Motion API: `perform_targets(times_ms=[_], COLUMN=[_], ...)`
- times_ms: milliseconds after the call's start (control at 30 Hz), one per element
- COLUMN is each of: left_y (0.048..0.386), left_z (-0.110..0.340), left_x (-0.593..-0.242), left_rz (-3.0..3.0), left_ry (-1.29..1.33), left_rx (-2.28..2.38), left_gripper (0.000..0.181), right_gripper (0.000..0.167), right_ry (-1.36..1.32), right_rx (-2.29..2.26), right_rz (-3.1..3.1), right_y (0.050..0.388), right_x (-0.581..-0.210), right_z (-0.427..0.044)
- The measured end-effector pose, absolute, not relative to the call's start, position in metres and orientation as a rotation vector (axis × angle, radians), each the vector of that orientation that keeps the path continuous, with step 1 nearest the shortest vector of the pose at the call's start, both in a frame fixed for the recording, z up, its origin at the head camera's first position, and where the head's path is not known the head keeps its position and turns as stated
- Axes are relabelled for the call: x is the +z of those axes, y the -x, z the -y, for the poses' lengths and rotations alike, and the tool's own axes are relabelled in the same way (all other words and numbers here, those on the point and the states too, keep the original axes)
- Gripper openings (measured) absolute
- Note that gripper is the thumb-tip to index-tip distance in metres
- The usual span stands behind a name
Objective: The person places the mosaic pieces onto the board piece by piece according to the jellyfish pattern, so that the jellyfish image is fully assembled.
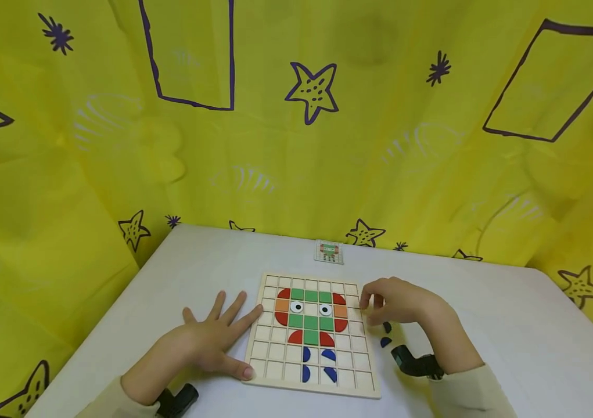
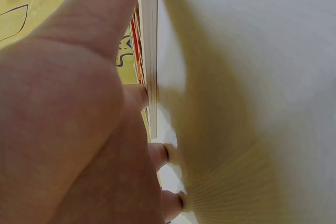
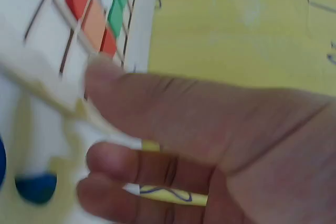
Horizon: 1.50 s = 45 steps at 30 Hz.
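A wooden grid board (image 1: 270, 367) lies on the white table, bearing red, green, orange and blue pieces and two eye discs (image 1: 297, 306). My left hand (image 1: 207, 342) is spread flat on the table, with thumb and index finger touching the board's left edge. Over the right edge of the board hovers my right hand (image 1: 398, 302), fingers loosely bent. No piece shows between its thumb and fingers in the right wrist view. Beside it on the table are two loose blue half-round pieces, one (image 1: 386, 342) nearer the wrist and one (image 1: 387, 327) partly under the hand.
At the table's back stands or lies a small picture card (image 1: 329, 252) with a similar coloured pattern; which, I cannot tell. Yellow cloth (image 1: 296, 174) with drawn stars hangs behind and around the table. A black wrist device (image 1: 416, 363) sits on each arm.
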<state>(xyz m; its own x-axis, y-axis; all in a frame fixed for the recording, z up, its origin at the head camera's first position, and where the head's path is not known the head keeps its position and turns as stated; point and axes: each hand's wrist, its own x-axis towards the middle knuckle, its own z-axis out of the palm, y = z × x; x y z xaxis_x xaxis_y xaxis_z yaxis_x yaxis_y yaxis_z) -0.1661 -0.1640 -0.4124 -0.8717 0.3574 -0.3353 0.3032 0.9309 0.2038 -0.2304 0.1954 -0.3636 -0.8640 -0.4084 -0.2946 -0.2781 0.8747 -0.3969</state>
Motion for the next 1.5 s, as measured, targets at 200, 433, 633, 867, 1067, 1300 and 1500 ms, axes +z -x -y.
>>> perform_targets(times_ms=[200, 433, 633, 867, 1067, 1300, 1500], left_y=[0.165, 0.166, 0.166, 0.165, 0.165, 0.165, 0.165], left_z=[0.163, 0.162, 0.162, 0.162, 0.162, 0.162, 0.162], left_x=[-0.41, -0.41, -0.41, -0.41, -0.41, -0.411, -0.411], left_rz=[-2.708, -2.706, -2.703, -2.702, -2.705, -2.72, -2.724], left_ry=[-0.478, -0.474, -0.468, -0.468, -0.461, -0.475, -0.475], left_rx=[0.208, 0.222, 0.22, 0.227, 0.221, 0.191, 0.189], left_gripper=[0.11, 0.111, 0.112, 0.112, 0.112, 0.111, 0.111], right_gripper=[0.024, 0.025, 0.016, 0.018, 0.028, 0.028, 0.025], right_ry=[0.287, 0.263, 0.29, 0.368, 0.314, 0.296, 0.319], right_rx=[-0.525, -0.535, -0.604, -0.651, -0.665, -0.618, -0.627], right_rz=[-2.616, -2.61, -2.614, -2.595, -2.558, -2.582, -2.597], right_y=[0.233, 0.239, 0.241, 0.244, 0.244, 0.246, 0.249], right_x=[-0.37, -0.378, -0.386, -0.385, -0.382, -0.385, -0.388], right_z=[-0.209, -0.21, -0.209, -0.213, -0.216, -0.217, -0.216])
